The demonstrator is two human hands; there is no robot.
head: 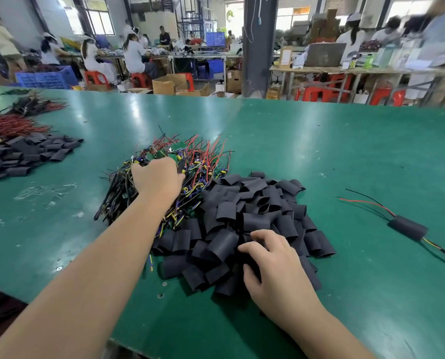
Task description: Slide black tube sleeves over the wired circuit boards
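Black tube sleeves (255,211) heaped on table (320,141), touching wired circuit boards (190,161) pile behind-left. My right hand (276,260) curls fingers + thumb round sleeves at near edge. Left hand (156,177) sunk into boards; fingers hidden, can't tell grip. One sleeved board (408,229) well apart, right.

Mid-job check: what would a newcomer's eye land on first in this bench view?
The heap of black tube sleeves mid-table, with the right hand gripping some at its near side. Behind-left of it, the colourful tangle of wired circuit boards, with the left hand dug into it. Far right, one sleeved board lies alone on the green table.
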